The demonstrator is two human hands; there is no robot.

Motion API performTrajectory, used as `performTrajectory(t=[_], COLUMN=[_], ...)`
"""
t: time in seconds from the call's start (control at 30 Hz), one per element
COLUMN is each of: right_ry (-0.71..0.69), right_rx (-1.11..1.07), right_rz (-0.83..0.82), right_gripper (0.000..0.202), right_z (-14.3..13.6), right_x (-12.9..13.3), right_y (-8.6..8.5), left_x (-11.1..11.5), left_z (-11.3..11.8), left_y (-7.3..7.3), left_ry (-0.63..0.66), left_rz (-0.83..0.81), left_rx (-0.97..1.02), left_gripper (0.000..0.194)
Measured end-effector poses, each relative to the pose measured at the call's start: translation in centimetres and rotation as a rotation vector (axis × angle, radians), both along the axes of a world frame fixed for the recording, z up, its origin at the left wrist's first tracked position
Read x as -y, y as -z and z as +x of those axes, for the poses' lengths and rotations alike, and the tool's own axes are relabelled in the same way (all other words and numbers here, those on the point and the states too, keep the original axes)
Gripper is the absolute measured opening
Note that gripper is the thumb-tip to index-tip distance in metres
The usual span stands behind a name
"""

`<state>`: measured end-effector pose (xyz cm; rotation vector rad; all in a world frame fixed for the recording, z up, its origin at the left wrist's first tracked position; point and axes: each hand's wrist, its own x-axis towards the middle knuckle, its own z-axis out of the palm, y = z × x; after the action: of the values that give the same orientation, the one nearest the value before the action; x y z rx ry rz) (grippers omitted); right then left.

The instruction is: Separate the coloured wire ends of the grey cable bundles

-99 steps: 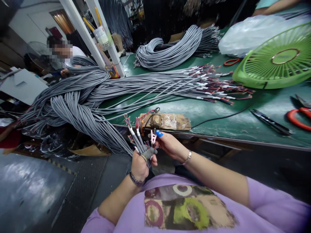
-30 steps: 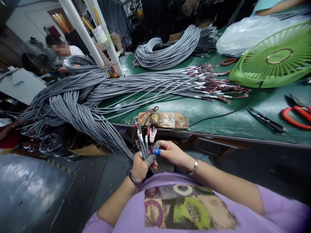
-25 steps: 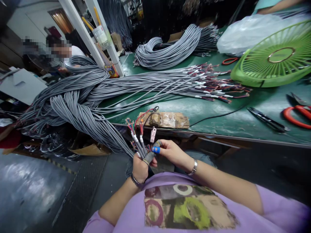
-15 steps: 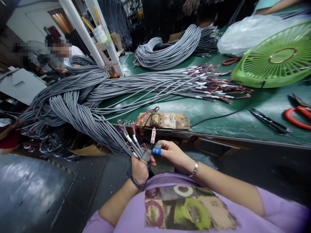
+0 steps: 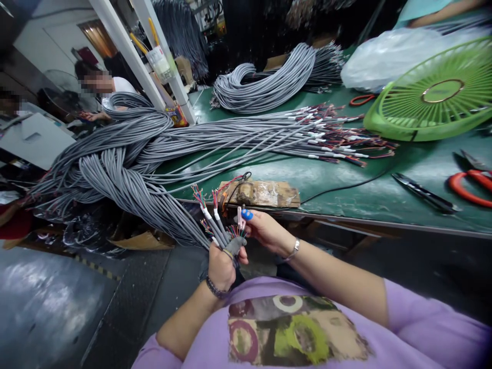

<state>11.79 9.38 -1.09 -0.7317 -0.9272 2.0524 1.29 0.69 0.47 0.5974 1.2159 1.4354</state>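
Note:
My left hand (image 5: 222, 266) is closed round several grey cables (image 5: 218, 225), with grey wrapping on its thumb. Thin coloured wires (image 5: 199, 195) fan out from the stripped ends, some above white sleeves. One spread of fine wires (image 5: 235, 230) points up beside my left thumb. My right hand (image 5: 265, 229), blue tape round its thumb, pinches a small pale pink clip-like piece (image 5: 241, 219) just above those wires. That piece is at the front of a worn wooden block (image 5: 269, 193) on the bench edge. Whether a wire touches the piece is too small to tell.
A long bundle of grey cables (image 5: 230, 134) crosses the green bench (image 5: 338, 197), and a coil (image 5: 269, 84) lies behind. At right are a green fan (image 5: 442, 92), black-handled tweezers-like tool (image 5: 425, 193) and red-handled pliers (image 5: 467, 182). A person (image 5: 102, 84) is at far left.
My right hand has moved from the wire ends up to the pink piece and now pinches it. My left hand stays nearly in place with the cables.

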Motion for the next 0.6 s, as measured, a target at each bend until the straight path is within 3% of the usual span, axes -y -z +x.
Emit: performTrajectory(t=[0.07,0.13,0.27,0.37,0.6], right_ry=[0.142,0.199,0.061,0.060,0.128], right_rx=[0.100,0.144,-0.043,-0.169,-0.235], right_rz=[0.127,0.180,-0.033,-0.194,-0.265], right_gripper=[0.042,0.047,0.048,0.042,0.036], right_z=[-0.2,-0.3,-0.7,-1.0,-1.4], right_x=[0.2,0.2,0.1,-0.1,-0.1], right_y=[0.1,0.4,0.9,0.9,0.5], left_x=[-0.1,-0.2,-0.3,-0.3,-0.3], left_z=[0.0,0.0,0.1,0.3,0.4], left_y=[0.2,0.4,0.4,0.3,0.3], left_ry=[0.000,0.002,0.011,0.015,0.004], left_rz=[-0.008,-0.018,-0.023,-0.027,-0.054], left_rx=[-0.006,-0.012,-0.031,-0.040,-0.062], left_gripper=[0.028,0.027,0.028,0.028,0.026])
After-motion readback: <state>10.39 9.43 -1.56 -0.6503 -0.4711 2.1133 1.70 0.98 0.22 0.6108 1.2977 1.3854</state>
